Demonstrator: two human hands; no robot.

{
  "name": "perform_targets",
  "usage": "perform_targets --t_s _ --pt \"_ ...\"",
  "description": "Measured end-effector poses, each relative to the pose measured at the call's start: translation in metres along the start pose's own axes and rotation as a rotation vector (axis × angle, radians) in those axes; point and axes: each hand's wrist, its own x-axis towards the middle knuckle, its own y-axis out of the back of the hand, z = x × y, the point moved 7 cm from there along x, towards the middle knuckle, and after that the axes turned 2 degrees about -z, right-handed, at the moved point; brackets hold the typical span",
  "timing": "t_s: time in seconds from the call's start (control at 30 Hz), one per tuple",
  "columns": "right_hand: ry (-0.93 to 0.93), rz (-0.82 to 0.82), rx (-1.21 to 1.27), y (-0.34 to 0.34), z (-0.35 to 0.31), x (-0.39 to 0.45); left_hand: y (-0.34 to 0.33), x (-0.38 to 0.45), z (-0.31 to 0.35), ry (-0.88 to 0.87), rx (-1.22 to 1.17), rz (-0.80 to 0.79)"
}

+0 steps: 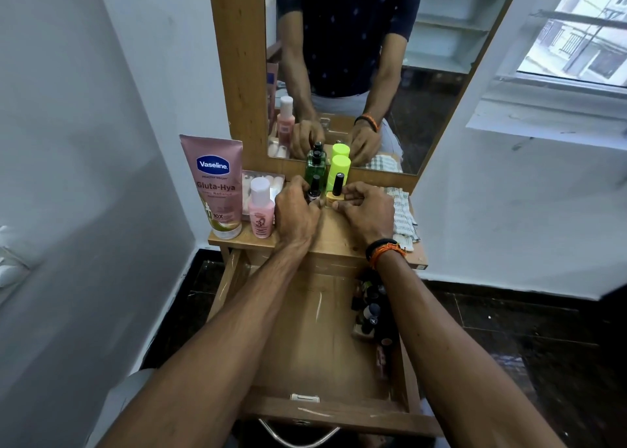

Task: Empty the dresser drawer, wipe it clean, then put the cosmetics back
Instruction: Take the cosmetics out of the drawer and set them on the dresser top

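The pink tube (217, 189) reads "Vaseline", "Gluta-Hya", "Radiance" and "10X".

Both my arms stretch forward over the dresser top (342, 240), forearms bare. My left hand (297, 210) curls, fingers pinched at its back edge. My right hand (368, 210) sits just beside it, fingertips pinched too, bands round that wrist.

We face a narrow wooden desk (339, 240) in a corner between pale grey-white walls (84, 142). A wood-framed mirror (441, 40) rises behind it. To our right, a window (576, 37) lets in daylight. The floor (509, 329) is dark, glossy tile.
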Motion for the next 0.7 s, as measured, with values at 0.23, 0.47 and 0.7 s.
perform_targets --t_s 0.23,0.47,0.7 --pt "-0.014 0.012 0.005 -0.002 0.004 0.002 -0.001 -0.001 -0.001 0.017 -0.001 0.018" --pt "-0.006 0.022 0.019 -0.003 0.005 0.005 -0.002 0.001 0.000 0.036 0.025 0.033" --pt "0.000 0.070 0.070 0.014 0.001 -0.004 0.000 -0.006 0.002 0.023 0.067 0.025"
